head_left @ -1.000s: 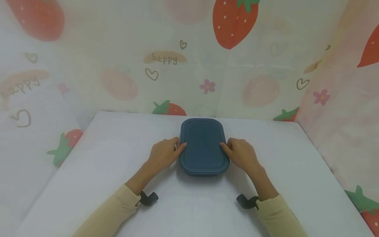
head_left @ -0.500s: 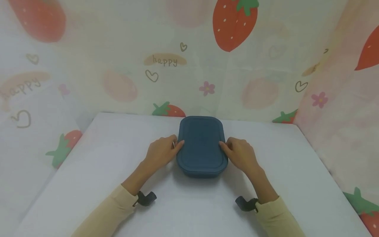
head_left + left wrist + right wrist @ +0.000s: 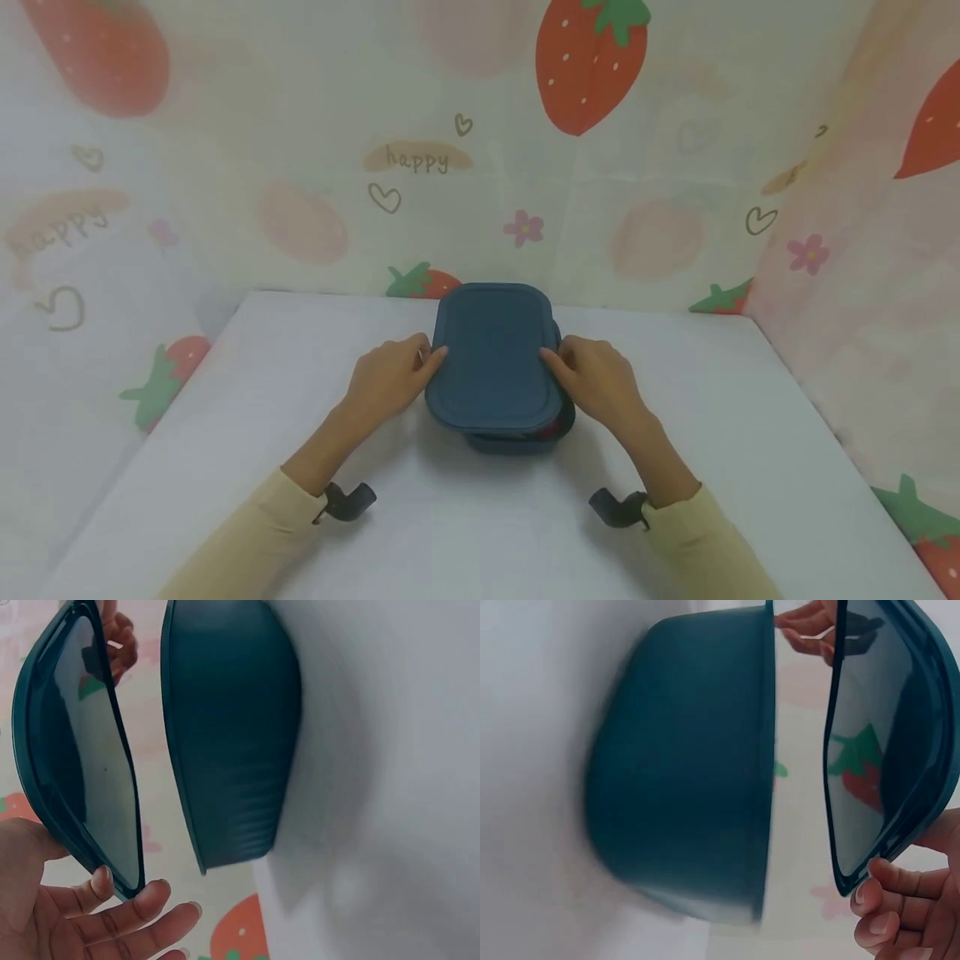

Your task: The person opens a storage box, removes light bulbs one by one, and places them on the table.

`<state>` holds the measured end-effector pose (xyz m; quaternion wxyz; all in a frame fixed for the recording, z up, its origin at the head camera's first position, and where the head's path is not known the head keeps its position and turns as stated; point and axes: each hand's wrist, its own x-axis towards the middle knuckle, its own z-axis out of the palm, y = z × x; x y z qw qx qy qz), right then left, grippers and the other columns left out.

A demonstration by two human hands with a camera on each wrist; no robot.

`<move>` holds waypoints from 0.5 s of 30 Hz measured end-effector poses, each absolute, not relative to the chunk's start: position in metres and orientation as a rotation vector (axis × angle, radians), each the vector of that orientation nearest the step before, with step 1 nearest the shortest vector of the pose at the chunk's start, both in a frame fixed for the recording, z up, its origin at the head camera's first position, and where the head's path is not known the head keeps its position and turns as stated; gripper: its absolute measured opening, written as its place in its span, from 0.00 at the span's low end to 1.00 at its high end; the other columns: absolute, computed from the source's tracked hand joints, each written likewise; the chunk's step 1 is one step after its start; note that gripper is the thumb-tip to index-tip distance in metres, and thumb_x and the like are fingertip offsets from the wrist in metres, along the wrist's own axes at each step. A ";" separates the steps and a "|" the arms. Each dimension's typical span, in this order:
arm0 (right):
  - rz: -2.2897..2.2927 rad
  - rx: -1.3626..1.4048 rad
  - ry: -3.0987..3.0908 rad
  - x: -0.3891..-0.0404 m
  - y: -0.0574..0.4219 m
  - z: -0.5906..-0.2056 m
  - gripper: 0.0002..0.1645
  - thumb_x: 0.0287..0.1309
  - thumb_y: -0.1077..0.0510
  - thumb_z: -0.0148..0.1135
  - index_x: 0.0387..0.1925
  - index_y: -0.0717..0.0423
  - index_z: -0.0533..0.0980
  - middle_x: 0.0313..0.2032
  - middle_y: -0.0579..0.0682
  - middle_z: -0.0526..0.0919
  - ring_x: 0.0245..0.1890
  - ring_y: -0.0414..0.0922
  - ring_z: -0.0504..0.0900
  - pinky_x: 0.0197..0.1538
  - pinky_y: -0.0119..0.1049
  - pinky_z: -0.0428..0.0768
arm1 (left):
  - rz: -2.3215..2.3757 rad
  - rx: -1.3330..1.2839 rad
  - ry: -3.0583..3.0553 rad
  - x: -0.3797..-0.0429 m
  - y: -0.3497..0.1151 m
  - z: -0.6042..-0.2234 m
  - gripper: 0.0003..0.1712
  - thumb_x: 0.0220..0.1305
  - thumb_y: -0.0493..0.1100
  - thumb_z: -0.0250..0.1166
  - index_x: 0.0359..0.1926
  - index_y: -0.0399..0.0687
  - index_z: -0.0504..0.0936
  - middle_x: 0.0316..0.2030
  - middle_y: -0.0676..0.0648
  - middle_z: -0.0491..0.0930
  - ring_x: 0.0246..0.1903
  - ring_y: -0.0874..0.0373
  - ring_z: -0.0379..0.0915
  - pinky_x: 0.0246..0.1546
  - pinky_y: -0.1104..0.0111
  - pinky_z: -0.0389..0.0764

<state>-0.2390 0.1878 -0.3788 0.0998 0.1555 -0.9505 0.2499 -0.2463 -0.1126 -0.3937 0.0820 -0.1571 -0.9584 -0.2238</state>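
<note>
A dark blue rectangular lid (image 3: 493, 358) is raised off its matching box (image 3: 517, 445), with a gap between them in both wrist views. My left hand (image 3: 392, 373) pinches the lid's left edge, thumb on top. On the opposite edge, my right hand (image 3: 600, 377) pinches it the same way. The lid sits left of the box's outline in the head view, baring the right rim. Something red (image 3: 553, 429) shows inside there; the remaining contents are hidden. In the left wrist view the box wall (image 3: 232, 735) rests on the white surface, and the lid's underside (image 3: 105, 772) looks glossy.
The white table (image 3: 300, 333) spreads around the box. Behind it hangs a cloth backdrop (image 3: 420, 75) printed with strawberries and hearts, and similar cloth lines both sides. Each wrist carries a small black device (image 3: 348, 502).
Both hands have lifted the lid away from the box and shifted it to the left. The box's right rim and some red contents have come into view.
</note>
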 end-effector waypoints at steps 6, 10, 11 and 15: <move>0.732 0.465 -2.861 -0.242 0.174 -0.370 0.22 0.72 0.45 0.58 0.30 0.58 0.78 0.18 0.47 0.73 0.20 0.43 0.71 0.21 0.34 0.68 | -0.637 -0.479 -2.835 -0.244 -0.127 -0.391 0.21 0.76 0.57 0.56 0.39 0.43 0.80 0.15 0.53 0.70 0.14 0.59 0.65 0.12 0.69 0.62; 0.723 0.482 -2.883 -0.242 0.163 -0.369 0.21 0.71 0.46 0.59 0.30 0.58 0.79 0.18 0.46 0.73 0.20 0.43 0.71 0.20 0.34 0.67 | -0.622 -0.466 -2.844 -0.241 -0.137 -0.390 0.22 0.76 0.57 0.56 0.39 0.43 0.80 0.16 0.53 0.71 0.14 0.59 0.65 0.12 0.69 0.63; 0.724 0.493 -2.884 -0.242 0.160 -0.368 0.20 0.71 0.46 0.59 0.30 0.58 0.79 0.17 0.46 0.73 0.20 0.42 0.71 0.20 0.34 0.67 | -0.620 -0.460 -2.844 -0.239 -0.141 -0.390 0.22 0.76 0.57 0.56 0.39 0.42 0.80 0.16 0.52 0.71 0.14 0.59 0.65 0.12 0.69 0.63; 0.741 0.527 -2.881 -0.242 0.145 -0.368 0.21 0.71 0.46 0.59 0.28 0.56 0.79 0.17 0.45 0.73 0.18 0.41 0.72 0.20 0.33 0.68 | -0.623 -0.427 -2.840 -0.235 -0.154 -0.391 0.22 0.76 0.57 0.56 0.38 0.42 0.79 0.17 0.52 0.72 0.15 0.58 0.66 0.13 0.68 0.65</move>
